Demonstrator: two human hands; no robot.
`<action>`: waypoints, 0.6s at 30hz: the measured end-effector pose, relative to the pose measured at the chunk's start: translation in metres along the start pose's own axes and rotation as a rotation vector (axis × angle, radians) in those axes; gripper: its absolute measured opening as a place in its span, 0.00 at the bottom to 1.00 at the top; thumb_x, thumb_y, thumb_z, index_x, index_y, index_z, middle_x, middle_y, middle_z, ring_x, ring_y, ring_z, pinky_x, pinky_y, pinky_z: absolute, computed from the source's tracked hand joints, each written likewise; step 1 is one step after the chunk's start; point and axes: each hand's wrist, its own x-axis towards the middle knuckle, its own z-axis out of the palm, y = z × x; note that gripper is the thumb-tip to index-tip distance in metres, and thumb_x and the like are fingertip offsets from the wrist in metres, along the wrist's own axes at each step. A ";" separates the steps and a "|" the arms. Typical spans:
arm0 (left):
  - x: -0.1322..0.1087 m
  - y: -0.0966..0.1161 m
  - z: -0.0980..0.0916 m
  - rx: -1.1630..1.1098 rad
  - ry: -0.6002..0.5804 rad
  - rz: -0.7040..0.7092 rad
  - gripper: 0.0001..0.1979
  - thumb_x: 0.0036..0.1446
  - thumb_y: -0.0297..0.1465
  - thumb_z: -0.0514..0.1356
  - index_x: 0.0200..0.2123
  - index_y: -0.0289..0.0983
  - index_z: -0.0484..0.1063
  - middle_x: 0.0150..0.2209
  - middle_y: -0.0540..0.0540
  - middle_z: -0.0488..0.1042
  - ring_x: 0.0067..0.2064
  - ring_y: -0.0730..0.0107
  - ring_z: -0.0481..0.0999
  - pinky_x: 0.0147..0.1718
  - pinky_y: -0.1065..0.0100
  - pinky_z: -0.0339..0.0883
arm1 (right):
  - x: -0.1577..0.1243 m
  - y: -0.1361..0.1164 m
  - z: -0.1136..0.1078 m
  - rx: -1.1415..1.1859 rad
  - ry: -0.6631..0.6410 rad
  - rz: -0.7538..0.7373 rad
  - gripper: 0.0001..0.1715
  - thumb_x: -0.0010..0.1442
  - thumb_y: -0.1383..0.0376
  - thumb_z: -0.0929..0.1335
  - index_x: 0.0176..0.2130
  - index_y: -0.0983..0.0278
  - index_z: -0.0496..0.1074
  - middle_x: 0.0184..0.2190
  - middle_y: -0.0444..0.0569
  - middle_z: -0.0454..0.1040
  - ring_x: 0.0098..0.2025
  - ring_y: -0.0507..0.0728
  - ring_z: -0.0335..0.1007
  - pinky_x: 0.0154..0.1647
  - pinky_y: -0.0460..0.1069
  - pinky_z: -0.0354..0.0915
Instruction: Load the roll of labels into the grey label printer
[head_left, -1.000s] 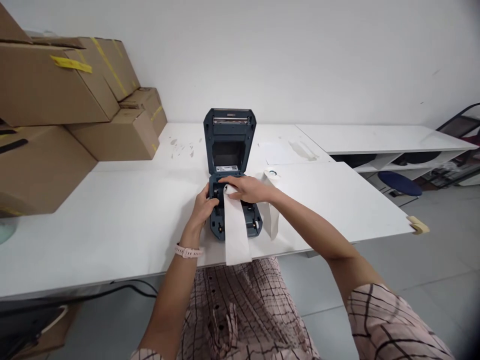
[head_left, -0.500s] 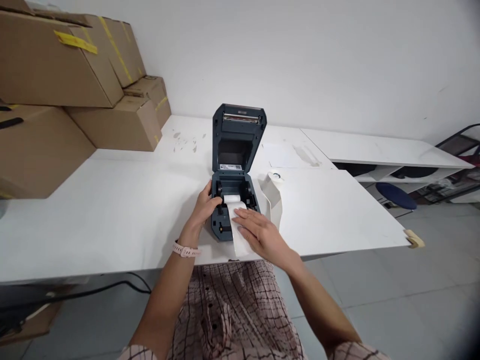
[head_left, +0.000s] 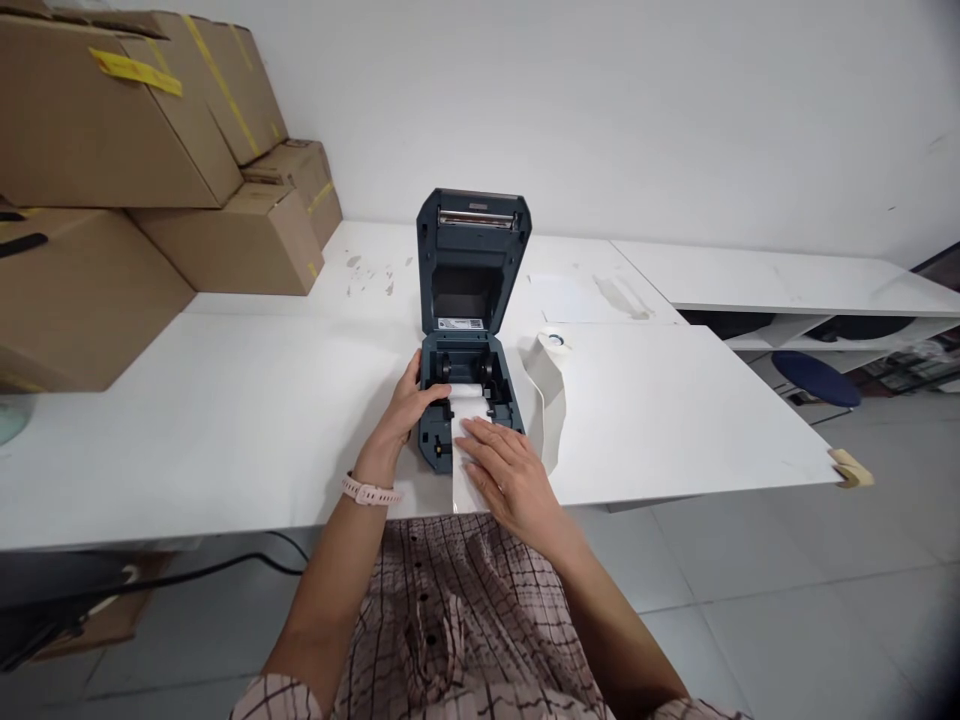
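A dark grey label printer stands on the table with its lid raised. Inside it lies a small white label roll, and a strip of label paper runs from it over the printer's front towards the table edge. My left hand grips the printer's left side, its thumb reaching in over the rim beside the roll. Stretched fingers of my right hand lie flat on the strip and hide part of it and the printer's front right corner. A loose curled length of white label paper rests right of the printer.
Cardboard boxes are stacked at the left on the white table. A white sheet lies behind the curled paper. Tan padding covers the table's right corner. A blue stool stands beyond, near white shelving.
The strip has shifted and now hangs straighter towards the table edge. My right hand has slid slightly left over it. My left hand keeps its hold, and the view has tilted slightly.
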 end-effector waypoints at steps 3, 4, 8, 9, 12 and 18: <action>-0.002 0.002 0.000 0.005 -0.003 -0.003 0.43 0.48 0.33 0.71 0.68 0.40 0.64 0.61 0.42 0.76 0.59 0.53 0.75 0.59 0.57 0.69 | -0.004 -0.004 -0.004 0.054 -0.008 0.030 0.20 0.74 0.65 0.64 0.62 0.58 0.73 0.65 0.55 0.74 0.69 0.66 0.68 0.66 0.69 0.68; -0.002 0.003 0.000 0.008 -0.003 -0.009 0.44 0.48 0.33 0.71 0.68 0.41 0.63 0.61 0.42 0.75 0.60 0.52 0.75 0.59 0.56 0.69 | -0.005 -0.005 -0.010 0.107 -0.037 0.029 0.20 0.74 0.64 0.64 0.62 0.57 0.73 0.65 0.54 0.74 0.69 0.65 0.68 0.68 0.71 0.66; -0.002 0.004 -0.002 0.019 0.008 -0.075 0.48 0.49 0.33 0.71 0.72 0.43 0.59 0.64 0.41 0.73 0.62 0.49 0.74 0.60 0.53 0.69 | 0.008 0.004 -0.060 0.511 -0.176 -0.111 0.18 0.76 0.57 0.63 0.61 0.45 0.73 0.54 0.40 0.83 0.58 0.56 0.79 0.70 0.66 0.66; -0.001 0.004 -0.002 0.017 0.016 -0.088 0.48 0.49 0.33 0.71 0.72 0.43 0.58 0.65 0.40 0.73 0.62 0.48 0.74 0.60 0.52 0.70 | 0.021 0.013 -0.075 0.566 -0.117 -0.120 0.19 0.77 0.55 0.62 0.62 0.43 0.72 0.54 0.39 0.83 0.58 0.55 0.80 0.69 0.65 0.69; 0.001 0.002 -0.004 0.023 0.034 -0.096 0.49 0.49 0.32 0.72 0.73 0.44 0.58 0.64 0.39 0.73 0.62 0.47 0.74 0.59 0.50 0.71 | 0.087 0.050 -0.112 0.428 0.285 0.061 0.27 0.73 0.48 0.65 0.67 0.47 0.67 0.69 0.44 0.70 0.71 0.61 0.64 0.72 0.66 0.62; 0.004 -0.001 -0.009 0.040 -0.006 -0.079 0.49 0.50 0.34 0.72 0.73 0.46 0.57 0.65 0.39 0.72 0.59 0.50 0.77 0.57 0.52 0.75 | 0.230 0.102 -0.126 0.558 0.182 0.343 0.42 0.76 0.42 0.48 0.76 0.61 0.46 0.78 0.52 0.48 0.79 0.63 0.43 0.76 0.64 0.47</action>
